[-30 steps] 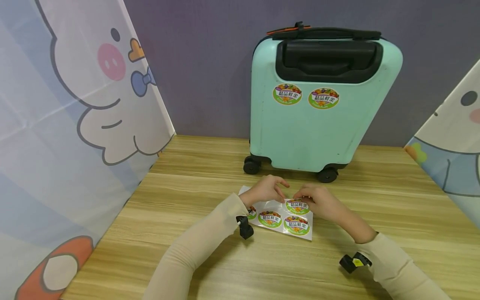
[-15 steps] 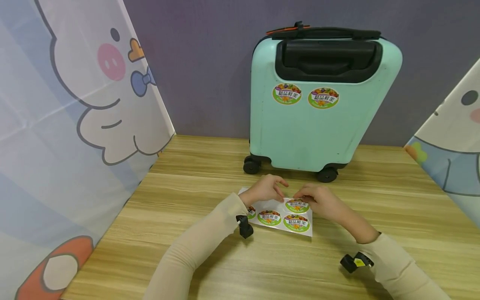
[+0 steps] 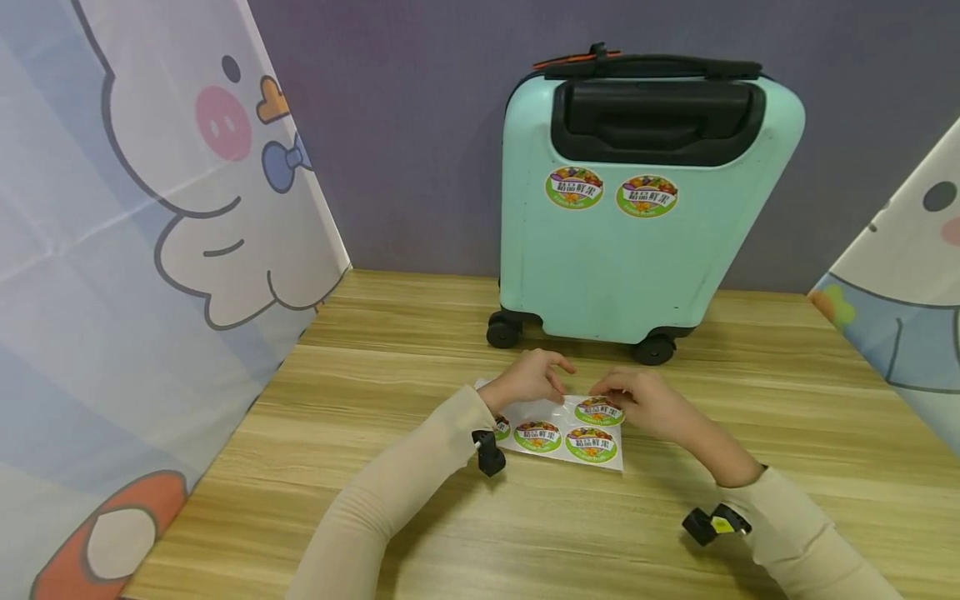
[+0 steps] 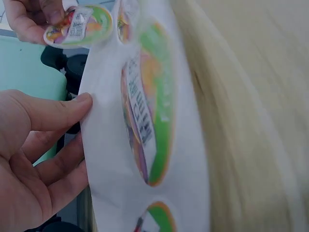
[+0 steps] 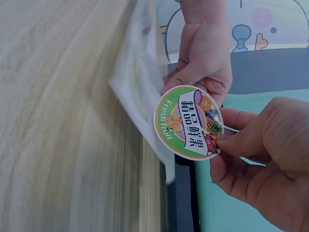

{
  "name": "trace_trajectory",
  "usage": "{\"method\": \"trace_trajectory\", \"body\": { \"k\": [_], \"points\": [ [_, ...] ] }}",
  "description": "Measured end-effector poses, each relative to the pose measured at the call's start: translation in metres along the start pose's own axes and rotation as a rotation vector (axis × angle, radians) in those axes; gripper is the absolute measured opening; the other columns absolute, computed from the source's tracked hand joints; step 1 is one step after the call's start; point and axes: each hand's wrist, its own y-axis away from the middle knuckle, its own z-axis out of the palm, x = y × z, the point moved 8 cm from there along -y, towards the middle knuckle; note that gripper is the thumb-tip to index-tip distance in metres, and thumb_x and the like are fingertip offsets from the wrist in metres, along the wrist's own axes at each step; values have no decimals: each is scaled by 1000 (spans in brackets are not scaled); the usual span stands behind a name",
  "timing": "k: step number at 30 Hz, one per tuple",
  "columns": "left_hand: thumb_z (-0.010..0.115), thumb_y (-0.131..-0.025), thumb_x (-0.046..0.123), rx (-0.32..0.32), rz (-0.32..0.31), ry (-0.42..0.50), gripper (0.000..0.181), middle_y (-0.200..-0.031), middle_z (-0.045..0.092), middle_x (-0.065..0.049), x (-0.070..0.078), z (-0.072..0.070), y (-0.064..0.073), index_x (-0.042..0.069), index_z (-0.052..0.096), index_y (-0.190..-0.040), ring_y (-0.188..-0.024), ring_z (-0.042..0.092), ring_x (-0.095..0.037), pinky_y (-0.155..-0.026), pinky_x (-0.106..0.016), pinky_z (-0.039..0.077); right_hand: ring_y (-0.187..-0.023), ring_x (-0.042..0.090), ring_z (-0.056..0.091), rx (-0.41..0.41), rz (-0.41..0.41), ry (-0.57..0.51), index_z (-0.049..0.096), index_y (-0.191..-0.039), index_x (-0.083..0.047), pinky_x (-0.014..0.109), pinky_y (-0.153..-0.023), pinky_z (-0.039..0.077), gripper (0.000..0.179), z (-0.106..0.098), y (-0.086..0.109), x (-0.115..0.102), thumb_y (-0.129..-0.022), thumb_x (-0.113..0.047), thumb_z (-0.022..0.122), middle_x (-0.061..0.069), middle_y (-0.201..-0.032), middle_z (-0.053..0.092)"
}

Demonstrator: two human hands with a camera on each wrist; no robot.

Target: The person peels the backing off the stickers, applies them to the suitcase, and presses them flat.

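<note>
My left hand (image 3: pixel 528 379) pinches the far edge of a white sticker sheet (image 4: pixel 104 159) between thumb and fingers, the sheet tilted up above the table. Oval fruit stickers with green borders sit on it, one large sticker (image 4: pixel 147 108) showing in the left wrist view. Thumb and index finger of my right hand (image 3: pixel 648 404) grip the edge of a fruit sticker (image 5: pixel 188 123). This sticker stands partly away from the backing, its lower part still overlapping the sheet in the head view. Part of the sheet is hidden behind my left hand and wrist.
A mint-green suitcase (image 3: pixel 607 267) stands upright at the back of the wood-grain table (image 3: pixel 420 333), just beyond my hands. Two fruit stickers, a left one (image 3: pixel 574 188) and a right one (image 3: pixel 647 197), are on its front. Cartoon-printed cloth (image 3: pixel 112 250) hangs at the left side.
My right hand has shifted slightly right with the sticker, which has come further off the sheet. The sheet's near edge has risen a little; my left hand has barely moved.
</note>
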Motion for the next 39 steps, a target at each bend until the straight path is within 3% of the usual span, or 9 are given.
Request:
{"method": "trace_trajectory", "body": {
  "k": [12, 28, 39],
  "points": [
    [80, -81, -2, 15, 14, -60, 48, -82, 75, -5, -2, -2, -2, 3, 66, -126, -72, 68, -10, -67, -20, 51, -79, 14, 64, 32, -2, -1, 76, -96, -2, 26, -62, 52, 27, -6, -2, -2, -82, 19, 65, 7, -95, 73],
    [76, -86, 0, 10, 31, -215, 43, -95, 75, -6, -4, 1, 0, 5, 65, -127, -86, 70, -16, -72, -21, 51, -78, 15, 67, 17, 146, -75, 77, -97, -1, 27, -63, 54, 17, -5, -1, 13, -86, 10, 69, 7, -91, 73],
    [77, -85, 2, 20, 20, -170, 39, -95, 75, -5, -9, -1, 4, 5, 68, -123, -85, 70, -15, -72, -22, 52, -81, 19, 68, 31, 158, -104, 76, -100, 1, 27, -64, 55, 18, -10, -2, 11, -88, 10, 67, 9, -94, 73]
  ]
}}
